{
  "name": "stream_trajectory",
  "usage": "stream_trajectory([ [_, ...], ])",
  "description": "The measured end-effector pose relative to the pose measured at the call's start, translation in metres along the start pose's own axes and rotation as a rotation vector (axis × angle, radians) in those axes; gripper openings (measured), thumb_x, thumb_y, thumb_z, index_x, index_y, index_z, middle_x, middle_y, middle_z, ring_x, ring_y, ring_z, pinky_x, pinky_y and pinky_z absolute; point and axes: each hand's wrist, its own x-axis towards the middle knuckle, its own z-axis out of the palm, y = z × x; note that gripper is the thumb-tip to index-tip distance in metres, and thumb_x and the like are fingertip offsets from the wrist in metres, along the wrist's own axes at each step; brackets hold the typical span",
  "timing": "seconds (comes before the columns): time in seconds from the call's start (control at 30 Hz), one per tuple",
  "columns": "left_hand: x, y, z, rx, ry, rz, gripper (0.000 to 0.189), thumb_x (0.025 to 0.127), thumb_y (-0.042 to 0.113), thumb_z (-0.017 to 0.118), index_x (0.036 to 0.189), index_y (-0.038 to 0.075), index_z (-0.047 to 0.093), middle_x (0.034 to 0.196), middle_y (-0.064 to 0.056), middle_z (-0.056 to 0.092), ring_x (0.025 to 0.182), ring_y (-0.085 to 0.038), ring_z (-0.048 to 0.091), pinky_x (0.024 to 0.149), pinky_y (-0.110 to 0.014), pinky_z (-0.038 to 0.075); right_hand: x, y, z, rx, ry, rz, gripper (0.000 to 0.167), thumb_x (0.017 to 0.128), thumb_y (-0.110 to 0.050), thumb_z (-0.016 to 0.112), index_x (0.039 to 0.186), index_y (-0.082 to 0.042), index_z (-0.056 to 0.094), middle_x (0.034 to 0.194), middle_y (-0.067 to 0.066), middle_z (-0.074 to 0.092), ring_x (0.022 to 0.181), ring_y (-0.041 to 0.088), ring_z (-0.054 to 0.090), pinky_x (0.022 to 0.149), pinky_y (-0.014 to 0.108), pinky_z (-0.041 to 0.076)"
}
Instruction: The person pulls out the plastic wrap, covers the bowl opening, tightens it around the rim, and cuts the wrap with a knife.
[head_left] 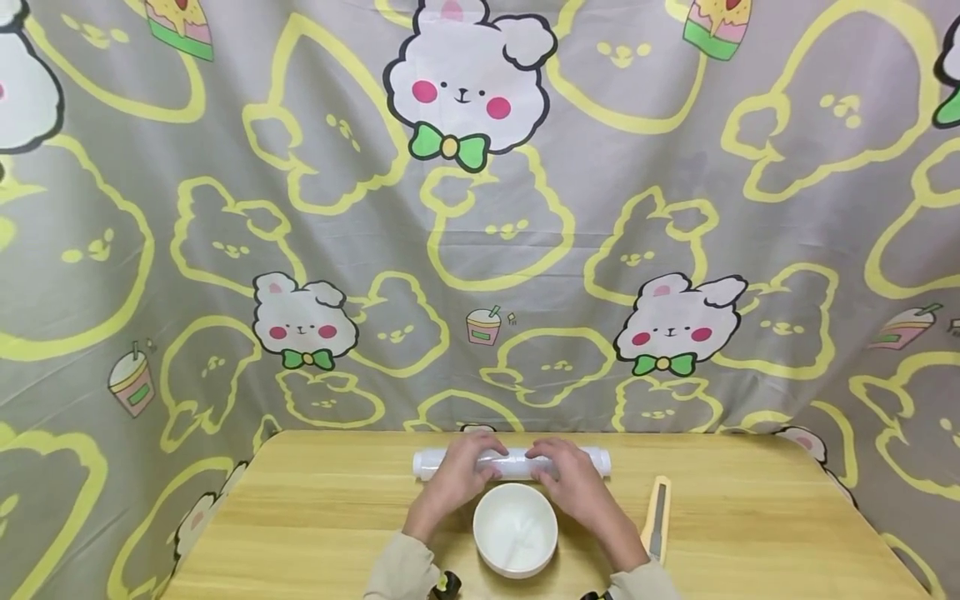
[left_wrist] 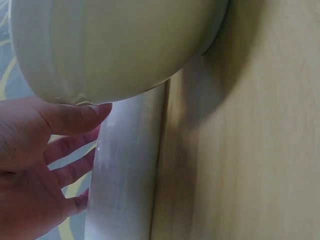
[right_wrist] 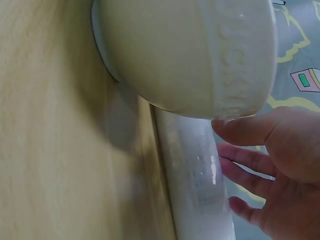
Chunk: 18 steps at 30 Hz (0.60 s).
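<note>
A roll of clear plastic wrap (head_left: 517, 463) lies crosswise near the table's far edge, its white ends sticking out past both hands. My left hand (head_left: 463, 467) holds it left of the middle, thumb on the near side and fingers over the far side. On the other half, my right hand (head_left: 572, 477) grips it in the same way. Between my forearms stands a white bowl (head_left: 515, 530), upright and just in front of the roll. Raised letters run below its rim in the right wrist view. Both thumbs overlap the bowl's rim in the wrist views; fingertips are partly hidden behind the roll.
A yellow utility knife (head_left: 657, 518) lies on the wooden table (head_left: 757, 517), beside my right forearm. Behind the table hangs a grey curtain (head_left: 525, 350) with cartoon rabbits, also closing in the sides. Dark wrist devices show at both sleeves.
</note>
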Motion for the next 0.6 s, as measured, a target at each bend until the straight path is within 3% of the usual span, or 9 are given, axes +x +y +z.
stream_trajectory([
  [0.13,0.001,-0.001,0.005,0.057,0.032,0.009,0.022,0.083,0.004,0.084,0.102,0.009,0.075,0.107,-0.002,0.070,0.105,-0.022,0.065,0.096,-0.040,0.054,0.001,0.000,0.005,-0.062,0.042,-0.014,0.027,0.075,-0.002,0.087,0.098,-0.011,0.077,0.110,0.006,0.072,0.108,0.030,0.065,0.090,0.058,0.051],
  [0.3,0.000,0.000,0.011,0.105,0.070,-0.011,0.022,0.081,0.008,0.086,0.099,0.013,0.075,0.105,0.001,0.069,0.104,-0.021,0.065,0.089,-0.043,0.053,0.002,0.002,0.012,-0.126,0.082,-0.018,0.028,0.071,-0.007,0.091,0.093,-0.014,0.075,0.104,0.001,0.070,0.104,0.026,0.064,0.080,0.046,0.048],
  [0.4,0.000,0.001,0.013,0.116,0.084,-0.029,0.022,0.080,0.009,0.087,0.097,0.015,0.074,0.105,0.002,0.069,0.107,-0.022,0.063,0.086,-0.046,0.051,0.002,0.003,0.015,-0.147,0.094,-0.007,0.029,0.070,-0.009,0.092,0.091,-0.016,0.074,0.102,0.000,0.069,0.102,0.026,0.063,0.078,0.042,0.045],
  [0.6,0.001,0.001,0.016,0.125,0.102,-0.047,0.026,0.078,0.007,0.088,0.095,0.017,0.071,0.104,0.002,0.067,0.108,-0.023,0.062,0.084,-0.047,0.049,0.004,0.005,0.018,-0.166,0.103,-0.017,0.031,0.069,-0.008,0.093,0.090,-0.017,0.072,0.103,0.001,0.068,0.100,0.026,0.060,0.079,0.045,0.045],
])
